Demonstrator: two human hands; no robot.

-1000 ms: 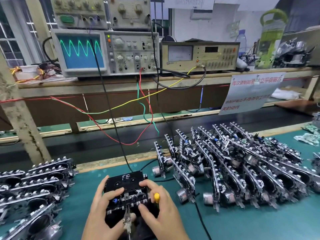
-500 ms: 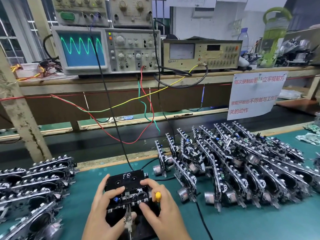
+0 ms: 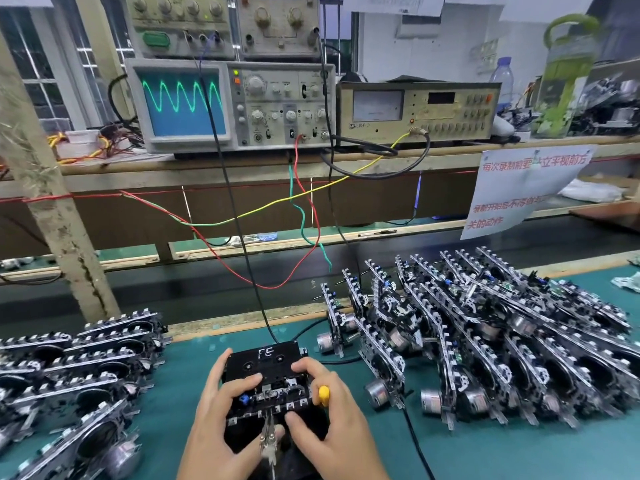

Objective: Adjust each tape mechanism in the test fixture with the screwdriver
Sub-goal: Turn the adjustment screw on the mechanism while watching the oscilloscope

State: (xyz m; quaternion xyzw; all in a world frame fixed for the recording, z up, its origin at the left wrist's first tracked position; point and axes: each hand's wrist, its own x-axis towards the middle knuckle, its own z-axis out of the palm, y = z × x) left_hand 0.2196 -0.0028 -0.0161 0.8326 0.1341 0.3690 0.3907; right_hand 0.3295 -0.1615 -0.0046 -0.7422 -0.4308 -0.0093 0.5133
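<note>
Test fixture: a black block (image 3: 265, 382) marked "FE" on top, low in the middle of the frame on the green table (image 3: 519, 452); a black cable runs from its far edge up toward the instruments.
Tape mechanism: one unit (image 3: 273, 398) seated on the near half of the fixture, with a small blue part at its left.
Left hand: the left hand (image 3: 221, 420) grips the fixture's left side, fingers (image 3: 239, 384) curled over the top edge and the thumb at the near face beside a metal clip (image 3: 268, 436).
Right hand: the right hand (image 3: 332, 420) grips the fixture's right side, forefinger over the top and thumb pressing the near edge.
Screwdriver: only its yellow handle end (image 3: 323, 394) shows, tucked among the right fingers; the tip is hidden.
Right pile: many tape mechanisms (image 3: 485, 341) leaning in rows at the middle right of the frame.
Left pile: more mechanisms (image 3: 79, 362) stacked at the lower left.
Oscilloscope: on the shelf at upper middle (image 3: 228, 105), its screen showing a green wave.
Meter: a beige unit (image 3: 419, 110) just right of the oscilloscope.
Wires: red, green and yellow leads (image 3: 301, 209) hang from the shelf.
Notice: a white sheet with red writing (image 3: 523, 188) at the right.
</note>
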